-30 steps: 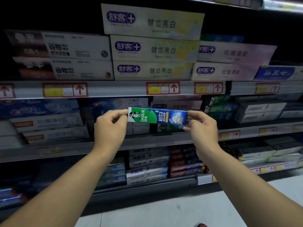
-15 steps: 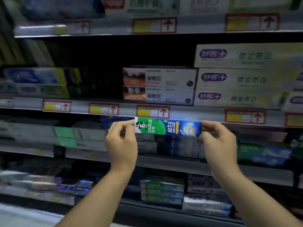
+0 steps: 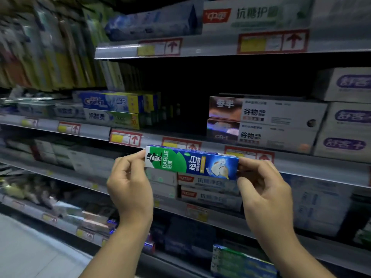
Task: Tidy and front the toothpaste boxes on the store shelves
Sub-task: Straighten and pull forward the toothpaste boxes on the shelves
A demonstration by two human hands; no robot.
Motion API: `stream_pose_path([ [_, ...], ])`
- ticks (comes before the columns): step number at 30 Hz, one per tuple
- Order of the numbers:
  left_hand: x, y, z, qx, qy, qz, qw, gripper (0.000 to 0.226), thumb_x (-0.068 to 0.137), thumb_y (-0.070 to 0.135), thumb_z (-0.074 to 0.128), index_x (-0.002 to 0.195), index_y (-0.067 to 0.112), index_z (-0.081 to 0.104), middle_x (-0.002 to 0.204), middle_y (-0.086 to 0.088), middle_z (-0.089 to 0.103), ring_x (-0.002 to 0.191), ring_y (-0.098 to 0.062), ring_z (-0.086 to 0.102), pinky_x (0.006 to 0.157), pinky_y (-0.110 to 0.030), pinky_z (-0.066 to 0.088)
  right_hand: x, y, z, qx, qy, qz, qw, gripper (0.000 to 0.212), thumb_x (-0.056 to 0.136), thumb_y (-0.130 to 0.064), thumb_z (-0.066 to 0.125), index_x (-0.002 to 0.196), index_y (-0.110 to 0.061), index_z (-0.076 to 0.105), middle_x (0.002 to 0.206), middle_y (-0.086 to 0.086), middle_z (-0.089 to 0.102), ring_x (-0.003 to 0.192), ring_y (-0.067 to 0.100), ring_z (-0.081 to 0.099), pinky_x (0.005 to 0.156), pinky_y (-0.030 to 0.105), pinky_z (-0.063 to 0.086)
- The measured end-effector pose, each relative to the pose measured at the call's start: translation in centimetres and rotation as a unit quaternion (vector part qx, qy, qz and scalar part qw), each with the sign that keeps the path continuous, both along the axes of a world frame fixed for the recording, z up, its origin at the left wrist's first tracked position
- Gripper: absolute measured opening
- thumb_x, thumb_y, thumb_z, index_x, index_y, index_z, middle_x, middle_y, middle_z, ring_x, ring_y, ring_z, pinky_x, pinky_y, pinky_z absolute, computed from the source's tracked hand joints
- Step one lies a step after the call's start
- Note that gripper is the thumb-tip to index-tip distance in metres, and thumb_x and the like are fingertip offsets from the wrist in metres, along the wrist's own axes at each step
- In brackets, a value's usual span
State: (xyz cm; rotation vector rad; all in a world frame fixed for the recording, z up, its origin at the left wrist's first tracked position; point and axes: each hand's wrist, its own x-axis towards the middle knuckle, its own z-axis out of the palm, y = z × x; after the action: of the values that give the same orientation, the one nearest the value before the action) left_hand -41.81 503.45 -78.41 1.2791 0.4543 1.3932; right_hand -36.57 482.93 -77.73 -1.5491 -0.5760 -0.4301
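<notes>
A long cardboard toothpaste box, green at its left end and blue at its right, printed with "DARLIE" (image 3: 191,162), sits in the centre of the frame. It is held in the air in front of the grey metal shelf edge (image 3: 321,167), lying lengthwise with its right end a little lower than its left and its printed face towards the camera. The left hand (image 3: 130,187) pinches the box's left end between thumb and curled fingertips. The right hand (image 3: 263,189) grips the right end in the same way, so both hands are closed on the box and it touches no shelf.

Behind the box's upper edge, red-framed price tags with yellow patches and upward arrows (image 3: 125,138) line the shelf rail. Above them, at centre left, lie stacked blue-and-yellow Crest toothpaste boxes (image 3: 104,102). At centre right stand two stacked white boxes with brown ends (image 3: 281,115), and just beside those, at the right edge, white boxes with purple logos (image 3: 349,117). A dark stretch of shelf lies between the Crest stack and the white boxes. Just below the held box, white boxes with red labels (image 3: 208,180) are stacked on the next shelf down. The left side of the frame is blurred.
</notes>
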Motion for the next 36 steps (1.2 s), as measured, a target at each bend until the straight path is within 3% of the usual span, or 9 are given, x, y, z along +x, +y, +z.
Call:
stream_pose_path([
  [4,-0.3,2.2,1.5,0.007,-0.005,-0.024,1.000,0.033,0.095,0.012,0.052,0.098,0.033,0.078,0.106,0.007,0.073,0.097,-0.011,0.069,0.085,-0.035,0.056,0.4,3.2,1.7,0.009,-0.035,0.012,0.999,0.048,0.089,0.008,0.060,0.110,-0.034,0.070,0.107,-0.013,0.066,0.104,0.010,0.065,0.084,0.020,0.054],
  [9,2.0,5.3,4.2,-0.006,0.004,-0.055,0.998,0.033,0.091,0.019,0.053,0.107,0.033,0.078,0.104,0.006,0.075,0.096,-0.010,0.069,0.089,-0.037,0.058,1.5,6.2,3.9,0.000,-0.041,0.024,0.999,0.048,0.093,0.002,0.059,0.133,-0.023,0.065,0.122,-0.011,0.062,0.118,0.007,0.059,0.096,0.026,0.053],
  [13,4.0,6.6,5.5,-0.023,0.005,-0.075,0.997,0.035,0.096,0.014,0.052,0.118,0.028,0.075,0.091,0.012,0.072,0.074,-0.004,0.060,0.069,-0.024,0.051,2.2,7.3,4.6,-0.023,-0.026,0.018,0.999,0.050,0.094,0.000,0.059,0.136,-0.028,0.063,0.124,-0.017,0.062,0.107,0.001,0.060,0.083,0.015,0.051],
  [19,5.2,7.5,5.1,-0.062,0.014,-0.088,0.994,0.034,0.099,0.015,0.051,0.117,0.034,0.073,0.094,0.016,0.072,0.070,-0.004,0.056,0.067,-0.021,0.050,3.1,8.3,4.8,-0.058,0.013,0.017,0.998,0.050,0.097,-0.004,0.061,0.142,-0.025,0.058,0.121,-0.017,0.061,0.085,0.001,0.060,0.071,0.010,0.047],
  [23,5.8,8.3,4.8,-0.043,0.041,-0.113,0.992,0.036,0.097,0.016,0.054,0.120,0.038,0.071,0.102,0.010,0.072,0.078,-0.010,0.057,0.076,-0.033,0.052,3.4,9.0,4.7,-0.096,0.042,-0.001,0.994,0.052,0.098,-0.013,0.063,0.145,-0.031,0.054,0.150,-0.016,0.045,0.087,-0.014,0.060,0.076,0.007,0.047],
  [25,6.1,8.7,4.6,-0.037,0.068,-0.116,0.990,0.039,0.095,0.017,0.056,0.126,0.037,0.069,0.099,0.012,0.073,0.074,-0.011,0.055,0.077,-0.035,0.055,3.5,9.3,4.5,-0.098,0.049,-0.007,0.994,0.052,0.097,-0.016,0.063,0.144,-0.034,0.053,0.140,-0.008,0.059,0.095,-0.006,0.065,0.083,0.012,0.051],
  [29,6.6,9.4,4.0,-0.023,0.123,-0.121,0.985,0.044,0.093,0.021,0.058,0.135,0.032,0.064,0.098,0.008,0.073,0.075,-0.013,0.059,0.083,-0.039,0.056,3.8,9.4,4.2,-0.072,0.083,0.004,0.994,0.058,0.098,-0.014,0.061,0.148,-0.037,0.046,0.078,0.015,0.073,0.081,0.033,0.068,0.057,0.020,0.051],
  [33,6.5,9.7,3.9,0.078,0.194,-0.095,0.973,0.049,0.095,0.024,0.057,0.144,0.024,0.055,0.132,0.009,0.062,0.111,-0.011,0.060,0.100,-0.034,0.051,4.3,9.5,3.8,-0.102,0.069,-0.020,0.992,0.048,0.098,-0.015,0.061,0.142,-0.033,0.054,0.069,0.009,0.072,0.070,0.023,0.070,0.062,0.025,0.055],
  [36,6.3,9.6,3.8,0.173,0.246,-0.053,0.952,0.049,0.098,0.019,0.056,0.146,0.012,0.051,0.133,0.011,0.046,0.099,0.000,0.056,0.089,-0.016,0.041,4.1,9.5,3.8,-0.121,0.062,-0.025,0.990,0.043,0.099,-0.016,0.060,0.138,-0.033,0.057,0.067,0.008,0.072,0.065,0.020,0.069,0.053,0.018,0.053],
])
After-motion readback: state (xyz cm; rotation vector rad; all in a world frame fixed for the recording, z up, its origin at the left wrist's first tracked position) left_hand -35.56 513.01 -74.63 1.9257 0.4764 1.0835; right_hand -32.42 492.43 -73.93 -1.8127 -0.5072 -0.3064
